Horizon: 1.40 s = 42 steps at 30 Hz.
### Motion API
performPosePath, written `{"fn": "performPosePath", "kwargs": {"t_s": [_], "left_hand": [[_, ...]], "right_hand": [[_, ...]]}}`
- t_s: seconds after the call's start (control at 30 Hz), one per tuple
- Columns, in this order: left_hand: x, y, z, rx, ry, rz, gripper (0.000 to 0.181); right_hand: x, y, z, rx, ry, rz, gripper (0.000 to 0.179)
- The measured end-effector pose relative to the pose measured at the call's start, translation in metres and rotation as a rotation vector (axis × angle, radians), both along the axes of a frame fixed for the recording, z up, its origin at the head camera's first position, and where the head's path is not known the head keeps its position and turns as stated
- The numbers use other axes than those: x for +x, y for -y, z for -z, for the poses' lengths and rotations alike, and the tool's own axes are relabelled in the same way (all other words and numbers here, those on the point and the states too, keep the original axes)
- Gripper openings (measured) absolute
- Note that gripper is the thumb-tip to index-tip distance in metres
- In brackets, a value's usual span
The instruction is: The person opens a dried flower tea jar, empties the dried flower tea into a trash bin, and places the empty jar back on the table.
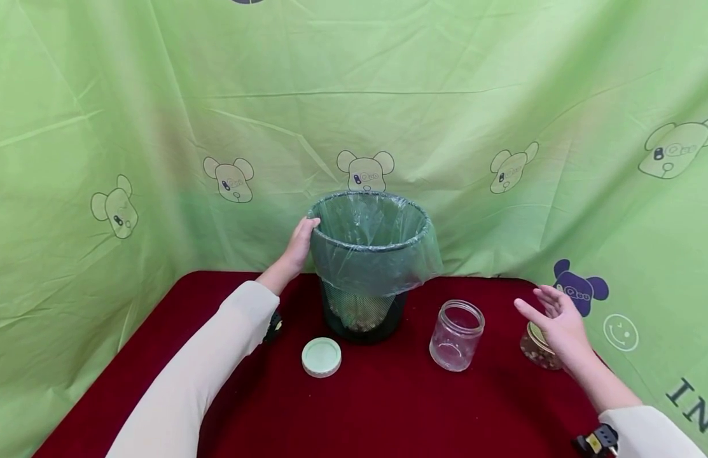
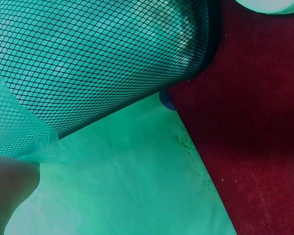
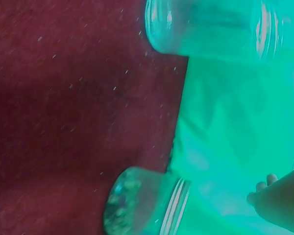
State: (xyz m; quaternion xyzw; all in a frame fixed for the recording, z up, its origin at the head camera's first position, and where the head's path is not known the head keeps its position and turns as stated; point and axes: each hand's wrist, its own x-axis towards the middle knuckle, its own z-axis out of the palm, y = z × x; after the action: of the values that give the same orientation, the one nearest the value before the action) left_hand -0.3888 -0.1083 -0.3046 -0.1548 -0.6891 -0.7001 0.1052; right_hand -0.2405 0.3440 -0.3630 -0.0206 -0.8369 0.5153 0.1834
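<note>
A black mesh trash bin (image 1: 362, 321), lined with a thin translucent green bag (image 1: 376, 267) folded over its rim, stands at the back of the table. My left hand (image 1: 299, 242) grips the bin's left rim, thumb over the top edge; only a part of this hand shows in the left wrist view. Up in the air, my right hand (image 1: 562, 321) holds nothing, its fingers spread loosely. It partly hides a small lidded jar (image 1: 539, 350) with brownish contents. To its left stands a clear glass jar (image 1: 455, 337) without a lid, also seen in the right wrist view.
A pale green round lid (image 1: 322, 356) lies in front of the bin, left of the glass jar. Dark red cloth (image 1: 388, 413) covers the table. Behind it hangs a green curtain (image 1: 273, 95) with cartoon bear prints, close to the bin's back.
</note>
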Motion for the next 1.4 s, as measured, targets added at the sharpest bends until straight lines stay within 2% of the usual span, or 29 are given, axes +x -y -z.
{"fn": "performPosePath", "kwargs": {"t_s": [0.27,0.53,0.97,1.2,1.4], "left_hand": [[0.0,0.0,0.0,0.015,0.0,-0.007,0.06],[0.0,-0.001,0.003,0.021,-0.004,-0.002,0.06],[0.0,-0.001,0.001,0.012,0.011,-0.013,0.061],[0.0,-0.001,0.002,0.008,0.009,-0.02,0.061],[0.0,-0.001,0.001,0.009,0.011,-0.015,0.06]], "right_hand": [[0.003,-0.026,0.011,0.009,0.075,0.18,0.088],[0.007,-0.053,0.023,0.024,0.203,0.245,0.103],[0.007,-0.066,0.046,0.059,0.375,0.173,0.103],[0.007,-0.064,0.058,0.09,0.346,0.189,0.087],[0.006,-0.063,0.068,0.057,0.308,0.157,0.076]]}}
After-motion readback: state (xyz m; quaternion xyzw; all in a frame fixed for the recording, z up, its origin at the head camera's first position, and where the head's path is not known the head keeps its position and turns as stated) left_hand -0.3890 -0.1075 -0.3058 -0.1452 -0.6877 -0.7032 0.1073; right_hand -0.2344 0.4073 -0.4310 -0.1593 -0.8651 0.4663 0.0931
